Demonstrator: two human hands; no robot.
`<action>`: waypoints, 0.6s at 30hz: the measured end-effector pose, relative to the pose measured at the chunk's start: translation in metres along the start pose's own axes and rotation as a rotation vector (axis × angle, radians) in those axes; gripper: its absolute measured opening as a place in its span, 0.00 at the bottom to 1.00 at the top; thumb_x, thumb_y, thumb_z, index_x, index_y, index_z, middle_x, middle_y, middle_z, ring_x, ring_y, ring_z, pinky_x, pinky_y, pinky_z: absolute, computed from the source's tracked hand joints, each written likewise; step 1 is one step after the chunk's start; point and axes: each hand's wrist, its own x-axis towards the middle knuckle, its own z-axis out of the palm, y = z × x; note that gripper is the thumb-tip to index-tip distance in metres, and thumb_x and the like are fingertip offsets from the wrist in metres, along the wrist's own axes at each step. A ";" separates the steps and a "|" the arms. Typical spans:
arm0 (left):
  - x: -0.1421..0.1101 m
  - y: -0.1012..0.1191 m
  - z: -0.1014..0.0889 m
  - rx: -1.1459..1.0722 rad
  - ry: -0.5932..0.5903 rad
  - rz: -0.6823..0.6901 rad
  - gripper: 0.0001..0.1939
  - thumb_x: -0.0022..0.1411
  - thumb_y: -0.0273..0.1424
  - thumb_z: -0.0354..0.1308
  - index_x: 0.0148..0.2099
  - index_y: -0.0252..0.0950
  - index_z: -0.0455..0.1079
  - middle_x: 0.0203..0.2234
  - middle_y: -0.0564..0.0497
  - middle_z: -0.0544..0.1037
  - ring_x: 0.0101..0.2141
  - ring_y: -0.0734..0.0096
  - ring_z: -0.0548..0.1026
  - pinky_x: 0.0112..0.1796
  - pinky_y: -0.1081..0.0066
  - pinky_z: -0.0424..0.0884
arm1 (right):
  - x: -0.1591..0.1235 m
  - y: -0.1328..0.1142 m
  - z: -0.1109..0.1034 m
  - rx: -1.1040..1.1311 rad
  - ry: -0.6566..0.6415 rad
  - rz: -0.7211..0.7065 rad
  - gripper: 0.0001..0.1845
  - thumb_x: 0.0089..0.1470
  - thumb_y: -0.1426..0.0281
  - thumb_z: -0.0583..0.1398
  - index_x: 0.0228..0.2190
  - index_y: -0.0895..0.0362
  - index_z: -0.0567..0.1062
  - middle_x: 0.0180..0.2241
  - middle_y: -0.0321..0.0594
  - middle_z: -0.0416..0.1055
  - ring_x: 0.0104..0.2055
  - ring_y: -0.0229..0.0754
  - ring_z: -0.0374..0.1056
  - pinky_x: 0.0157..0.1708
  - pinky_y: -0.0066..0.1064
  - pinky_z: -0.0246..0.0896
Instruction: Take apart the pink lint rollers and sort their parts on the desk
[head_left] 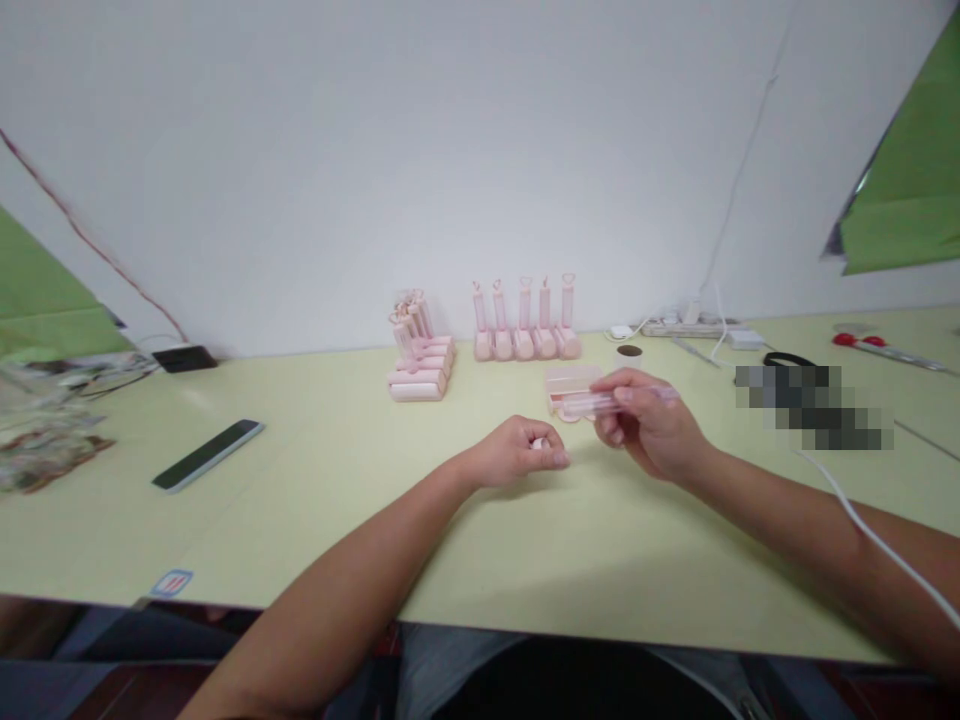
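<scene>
My right hand [649,425] pinches a slim, see-through pink tube [589,404] and holds it nearly level above the table. Curled fingers of my left hand [517,452] close on a small pale piece [540,443], mostly hidden by the hand. Just behind my right hand lies an opened pink case [571,378] with its lid raised; the tube partly covers it. Against the wall, several pink tubes with loop tops [525,300] stand upright on a row of pink cases [523,345]. Another group of pink cases [416,385] with tubes sits to the left.
A phone [208,455] lies on the table [315,530] at left, near a crumpled pile [45,440]. A roll [630,355], a power strip [690,328], red-handled scissors [862,342] and a blurred dark object [814,405] are at right. A white cable [855,515] crosses my right forearm.
</scene>
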 end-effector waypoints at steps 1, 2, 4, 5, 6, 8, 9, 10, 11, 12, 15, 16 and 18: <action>0.001 -0.004 0.000 0.021 0.045 -0.003 0.23 0.54 0.49 0.61 0.33 0.30 0.70 0.22 0.56 0.64 0.25 0.78 0.59 0.27 0.76 0.55 | 0.004 -0.005 -0.005 -0.037 0.061 -0.050 0.11 0.53 0.62 0.63 0.36 0.55 0.74 0.17 0.31 0.68 0.16 0.34 0.58 0.16 0.27 0.52; 0.002 -0.009 0.001 0.051 0.086 -0.006 0.23 0.55 0.49 0.61 0.34 0.31 0.70 0.22 0.56 0.65 0.25 0.78 0.60 0.27 0.76 0.56 | 0.008 -0.009 -0.012 -0.095 0.126 -0.099 0.11 0.53 0.63 0.64 0.37 0.55 0.74 0.16 0.30 0.66 0.16 0.34 0.57 0.16 0.27 0.51; 0.004 -0.016 0.001 0.124 0.142 -0.020 0.22 0.56 0.48 0.61 0.38 0.32 0.69 0.23 0.57 0.64 0.26 0.77 0.61 0.28 0.76 0.57 | 0.019 -0.013 -0.031 -0.201 0.245 -0.156 0.12 0.49 0.65 0.66 0.36 0.54 0.73 0.16 0.27 0.63 0.16 0.34 0.56 0.17 0.27 0.52; 0.004 -0.019 0.001 0.162 0.158 -0.034 0.22 0.56 0.48 0.61 0.40 0.33 0.68 0.23 0.57 0.64 0.26 0.77 0.61 0.28 0.76 0.57 | 0.025 -0.014 -0.043 -0.260 0.313 -0.187 0.13 0.48 0.64 0.67 0.36 0.53 0.72 0.16 0.27 0.62 0.16 0.34 0.56 0.17 0.28 0.52; 0.003 -0.020 0.001 0.202 0.163 -0.050 0.23 0.56 0.48 0.61 0.43 0.34 0.68 0.24 0.57 0.65 0.26 0.77 0.62 0.28 0.76 0.58 | 0.030 -0.014 -0.055 -0.337 0.379 -0.208 0.13 0.47 0.63 0.67 0.35 0.53 0.73 0.16 0.27 0.61 0.16 0.35 0.56 0.17 0.29 0.52; 0.001 -0.020 0.000 0.283 0.151 -0.073 0.23 0.56 0.48 0.60 0.45 0.35 0.67 0.25 0.57 0.67 0.27 0.76 0.64 0.28 0.75 0.59 | 0.038 -0.013 -0.078 -0.555 0.490 -0.232 0.12 0.50 0.59 0.64 0.33 0.53 0.73 0.17 0.29 0.61 0.17 0.36 0.56 0.18 0.30 0.51; 0.000 -0.019 0.000 0.320 0.141 -0.079 0.23 0.57 0.48 0.60 0.46 0.36 0.67 0.26 0.56 0.68 0.27 0.75 0.64 0.28 0.75 0.59 | 0.041 -0.012 -0.089 -0.721 0.523 -0.233 0.13 0.52 0.57 0.62 0.30 0.54 0.73 0.17 0.31 0.61 0.18 0.37 0.57 0.19 0.30 0.50; -0.001 -0.017 0.001 0.354 0.132 -0.083 0.23 0.57 0.48 0.60 0.47 0.36 0.67 0.27 0.56 0.68 0.27 0.75 0.65 0.28 0.75 0.58 | 0.043 -0.011 -0.098 -0.918 0.523 -0.232 0.14 0.52 0.57 0.61 0.27 0.54 0.74 0.17 0.33 0.62 0.19 0.38 0.58 0.21 0.31 0.50; -0.001 -0.016 0.001 0.381 0.123 -0.086 0.23 0.57 0.48 0.60 0.47 0.36 0.67 0.27 0.56 0.69 0.27 0.74 0.66 0.28 0.75 0.58 | 0.045 -0.009 -0.105 -1.109 0.483 -0.217 0.14 0.51 0.57 0.61 0.25 0.55 0.74 0.18 0.34 0.64 0.21 0.38 0.59 0.22 0.31 0.50; -0.002 -0.014 0.001 0.402 0.117 -0.087 0.23 0.57 0.48 0.59 0.48 0.37 0.66 0.27 0.56 0.69 0.27 0.74 0.66 0.28 0.74 0.58 | 0.046 -0.007 -0.111 -1.265 0.419 -0.175 0.15 0.50 0.57 0.62 0.23 0.55 0.73 0.18 0.35 0.65 0.22 0.39 0.60 0.23 0.32 0.49; -0.002 -0.012 0.003 0.439 0.101 -0.093 0.23 0.58 0.46 0.59 0.49 0.37 0.66 0.27 0.55 0.70 0.27 0.73 0.67 0.28 0.74 0.58 | 0.047 0.006 -0.122 -1.509 0.262 -0.009 0.16 0.50 0.56 0.61 0.22 0.56 0.73 0.20 0.37 0.69 0.23 0.40 0.62 0.24 0.31 0.48; -0.002 -0.011 0.003 0.444 0.097 -0.093 0.22 0.58 0.45 0.59 0.49 0.37 0.65 0.27 0.55 0.70 0.27 0.73 0.67 0.28 0.74 0.58 | 0.047 0.010 -0.125 -1.548 0.233 0.035 0.17 0.50 0.56 0.60 0.22 0.56 0.73 0.21 0.38 0.71 0.24 0.41 0.64 0.24 0.31 0.48; -0.002 -0.011 0.003 0.444 0.093 -0.091 0.22 0.58 0.43 0.59 0.50 0.37 0.63 0.28 0.55 0.71 0.27 0.74 0.67 0.29 0.74 0.59 | 0.048 0.019 -0.130 -1.581 0.212 0.097 0.17 0.50 0.55 0.59 0.24 0.56 0.75 0.24 0.41 0.73 0.26 0.42 0.65 0.25 0.31 0.49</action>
